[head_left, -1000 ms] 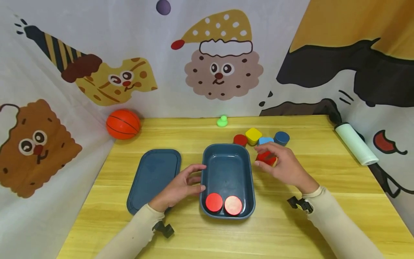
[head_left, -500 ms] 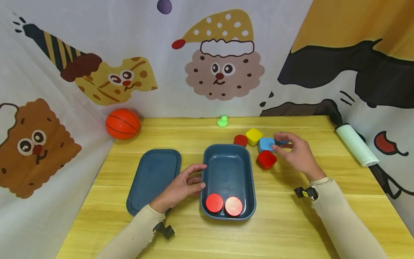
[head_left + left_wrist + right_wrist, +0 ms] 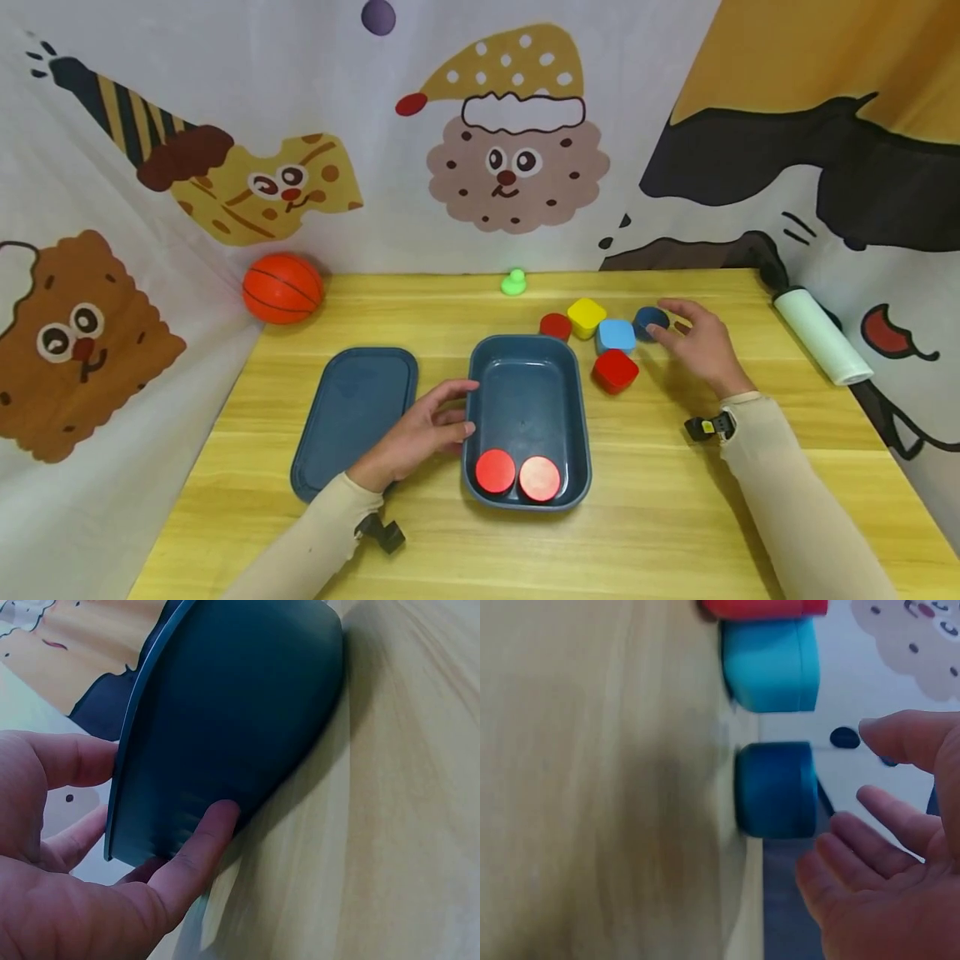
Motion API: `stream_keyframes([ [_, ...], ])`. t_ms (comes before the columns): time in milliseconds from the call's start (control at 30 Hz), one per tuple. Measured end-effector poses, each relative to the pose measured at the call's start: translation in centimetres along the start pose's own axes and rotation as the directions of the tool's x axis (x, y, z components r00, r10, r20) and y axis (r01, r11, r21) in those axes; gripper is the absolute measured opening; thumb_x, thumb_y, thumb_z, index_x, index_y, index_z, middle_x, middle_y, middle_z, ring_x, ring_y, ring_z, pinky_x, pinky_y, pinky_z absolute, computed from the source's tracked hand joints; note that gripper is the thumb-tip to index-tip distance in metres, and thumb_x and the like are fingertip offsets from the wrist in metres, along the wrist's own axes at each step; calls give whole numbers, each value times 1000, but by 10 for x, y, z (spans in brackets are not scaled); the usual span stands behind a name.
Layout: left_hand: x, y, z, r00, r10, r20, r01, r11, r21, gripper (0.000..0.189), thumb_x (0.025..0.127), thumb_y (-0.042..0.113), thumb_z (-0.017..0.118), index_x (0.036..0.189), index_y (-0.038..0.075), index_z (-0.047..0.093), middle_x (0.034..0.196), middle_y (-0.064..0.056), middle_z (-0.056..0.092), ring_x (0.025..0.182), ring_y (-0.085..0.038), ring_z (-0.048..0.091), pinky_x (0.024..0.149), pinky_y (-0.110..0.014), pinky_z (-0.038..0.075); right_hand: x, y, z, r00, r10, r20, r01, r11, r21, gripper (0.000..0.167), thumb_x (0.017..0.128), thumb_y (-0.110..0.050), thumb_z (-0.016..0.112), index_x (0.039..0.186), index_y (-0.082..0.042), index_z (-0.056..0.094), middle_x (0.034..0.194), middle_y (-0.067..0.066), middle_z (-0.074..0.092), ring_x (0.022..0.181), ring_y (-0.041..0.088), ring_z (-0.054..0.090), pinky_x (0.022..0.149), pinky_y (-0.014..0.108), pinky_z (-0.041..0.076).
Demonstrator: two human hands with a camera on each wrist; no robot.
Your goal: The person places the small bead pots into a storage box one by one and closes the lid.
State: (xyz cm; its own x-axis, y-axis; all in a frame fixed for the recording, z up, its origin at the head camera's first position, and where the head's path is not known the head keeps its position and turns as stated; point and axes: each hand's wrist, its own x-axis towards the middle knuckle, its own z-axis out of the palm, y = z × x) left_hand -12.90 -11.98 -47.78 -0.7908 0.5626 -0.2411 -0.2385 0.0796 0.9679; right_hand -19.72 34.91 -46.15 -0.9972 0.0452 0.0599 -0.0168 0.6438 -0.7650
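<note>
My left hand (image 3: 422, 429) rests fingertips against the left wall of a dark blue-grey rectangular box (image 3: 528, 503); the left wrist view shows a finger at its rim and the thumb on its outer wall. Two small round pieces, a red one (image 3: 495, 472) and a paler red one (image 3: 539, 478), lie in the box's near end. My right hand (image 3: 702, 342) hovers with fingers parted beside a small round dark blue cup-like piece (image 3: 651, 323). In the right wrist view, a gap shows between those fingers and the dark blue piece (image 3: 776, 790).
Left of the dark blue piece sit a light blue square piece (image 3: 617, 335), a red one (image 3: 616, 372), a yellow one (image 3: 587, 317) and a dark red one (image 3: 555, 326). A flat lid (image 3: 360, 408), small basketball (image 3: 282, 288), green duck (image 3: 513, 282) and pale green roller (image 3: 822, 335) surround them.
My right hand has moved right and back, from over the red piece past the light blue one to the dark blue piece. My left hand stays at the box.
</note>
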Motion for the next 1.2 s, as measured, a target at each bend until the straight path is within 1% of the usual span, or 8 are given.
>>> stream_keyframes([
  [100, 0, -1, 0, 1000, -2, -6, 2, 1000, 0, 68, 101, 15, 72, 161, 14, 39, 167, -15, 34, 142, -42, 53, 92, -44, 62, 5, 6, 1, 996, 59, 63, -58, 998, -15, 76, 104, -36, 69, 161, 3, 38, 165, 30, 37, 149, 52, 40, 116, 65, 41],
  [233, -1, -2, 0, 1000, -5, -12, 5, 1000, 1, 68, 101, 14, 73, 160, 14, 41, 167, -15, 35, 142, -42, 53, 92, -44, 62, 10, 12, 2, 982, 122, 146, -117, 992, -42, 90, 103, -42, 69, 166, 3, 23, 170, 31, 27, 150, 55, 38, 118, 67, 38],
  [333, -1, -4, 1, 1000, -8, -10, 8, 1000, -1, 68, 100, 14, 73, 160, 14, 40, 167, -15, 35, 142, -42, 53, 93, -44, 62, 12, 16, 4, 977, 135, 165, -126, 990, -62, 91, 104, -43, 67, 166, 4, 21, 169, 33, 26, 149, 56, 39, 119, 67, 37],
  [567, 0, -6, -1, 1000, -8, -16, 8, 1000, -1, 68, 100, 14, 74, 160, 15, 41, 166, -15, 36, 140, -41, 55, 93, -45, 62, 14, 21, 5, 984, 113, 135, -101, 991, -87, 81, 107, -40, 63, 165, 4, 26, 162, 36, 37, 145, 55, 43, 116, 68, 41],
  [733, 1, -6, -3, 1000, -6, -12, 6, 1000, -13, 68, 100, 14, 74, 160, 15, 41, 165, -16, 37, 140, -41, 55, 92, -45, 62, 10, 16, 2, 991, 90, 99, -82, 993, -84, 77, 108, -35, 62, 165, 4, 26, 160, 36, 40, 145, 56, 43, 116, 69, 40],
  [933, -1, -4, -3, 1000, -10, -10, 10, 1000, -5, 69, 100, 15, 74, 160, 15, 40, 164, -18, 38, 140, -41, 55, 93, -45, 62, 5, 2, -2, 997, 58, 44, -56, 998, -38, 78, 106, -35, 66, 164, 3, 30, 157, 35, 44, 143, 55, 46, 113, 68, 44],
  [1100, -2, -3, -2, 1000, -14, -15, 14, 1000, -4, 69, 100, 14, 73, 160, 15, 40, 163, -19, 39, 139, -40, 55, 93, -46, 62, 1, -15, -2, 999, 41, 33, -41, 999, -2, 79, 103, -37, 70, 163, 1, 34, 157, 31, 46, 143, 49, 47, 113, 66, 44],
  [1200, -2, -2, -2, 1000, -13, -10, 13, 1000, -9, 69, 100, 14, 73, 160, 16, 40, 163, -19, 39, 138, -39, 56, 93, -46, 62, -1, -26, 0, 999, 30, 38, -31, 999, 14, 79, 103, -37, 71, 163, 0, 35, 157, 30, 47, 142, 49, 48, 113, 65, 45],
])
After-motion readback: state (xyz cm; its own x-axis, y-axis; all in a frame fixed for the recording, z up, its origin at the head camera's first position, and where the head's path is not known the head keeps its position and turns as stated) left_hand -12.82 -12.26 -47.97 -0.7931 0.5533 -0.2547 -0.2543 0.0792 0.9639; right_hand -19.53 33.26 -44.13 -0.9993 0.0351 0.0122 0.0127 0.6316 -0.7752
